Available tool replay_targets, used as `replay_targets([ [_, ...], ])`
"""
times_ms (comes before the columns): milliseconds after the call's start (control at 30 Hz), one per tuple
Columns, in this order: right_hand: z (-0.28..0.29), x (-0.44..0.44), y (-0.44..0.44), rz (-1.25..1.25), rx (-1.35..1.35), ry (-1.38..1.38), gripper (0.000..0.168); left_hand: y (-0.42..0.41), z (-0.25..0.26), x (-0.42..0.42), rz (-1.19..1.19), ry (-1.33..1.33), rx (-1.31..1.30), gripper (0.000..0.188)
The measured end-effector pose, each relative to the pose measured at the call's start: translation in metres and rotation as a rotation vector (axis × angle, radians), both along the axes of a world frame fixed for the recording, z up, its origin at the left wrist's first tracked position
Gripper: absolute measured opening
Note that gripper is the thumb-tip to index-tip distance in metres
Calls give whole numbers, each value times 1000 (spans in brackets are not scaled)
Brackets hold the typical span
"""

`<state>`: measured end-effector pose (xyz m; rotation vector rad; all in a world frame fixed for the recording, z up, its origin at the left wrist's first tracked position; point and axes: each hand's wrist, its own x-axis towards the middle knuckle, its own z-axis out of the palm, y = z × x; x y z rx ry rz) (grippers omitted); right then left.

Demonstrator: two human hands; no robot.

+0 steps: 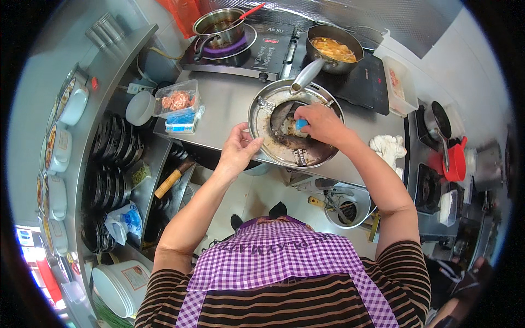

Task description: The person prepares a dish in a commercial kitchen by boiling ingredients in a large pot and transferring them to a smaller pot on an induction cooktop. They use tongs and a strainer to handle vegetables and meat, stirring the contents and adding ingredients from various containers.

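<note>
A round stainless-steel pan-like tray [264, 152] with metal clips around its inside and brown stains lies on the steel counter. My left hand [239, 148] is at its left rim, thumb and fingers apart; whether it presses on the rim is unclear. Inside, over the dark centre opening, my right hand [322, 123] grips a small blue object [301, 124], mostly hidden by the fingers. A pale, crumbly-looking patch [290, 126] shows beside it. The hollow handle of a saucepan [334, 67] with orange-brown soup and strips overhangs the tray's far rim.
On the left hob [262, 61] stands a steel pot [225, 35] with dark liquid and a red-handled utensil. Raw meat fills a plastic tub [177, 98] on a small blue scale [180, 126]. A white cloth [387, 149] lies right; below stands a white bucket [348, 221] with tools.
</note>
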<state>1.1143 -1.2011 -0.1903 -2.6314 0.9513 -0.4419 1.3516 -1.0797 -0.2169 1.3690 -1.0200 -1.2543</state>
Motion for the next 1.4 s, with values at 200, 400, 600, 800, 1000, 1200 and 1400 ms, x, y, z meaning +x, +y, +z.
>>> replay_targets([
  [200,-10,10,-1,24,-57,126,33,-5,3,-7,-36,101,41,59],
  [400,7,12,2,0,-9,137,40,-3,1,0,-49,145,52,68],
  [600,56,18,26,-79,137,-194,33,65,5,78,12,55,130,74],
  [800,39,-73,116,-205,563,-402,25,173,-43,309,730,-537,-129,42],
  [1000,16,15,179,-124,774,-268,35,372,-37,515,1073,-1538,537,59],
  [1200,26,86,189,-80,801,-260,15,432,-77,563,884,-1641,557,44],
  [1400,22,106,209,0,604,-206,17,429,-40,546,808,-1691,987,36],
])
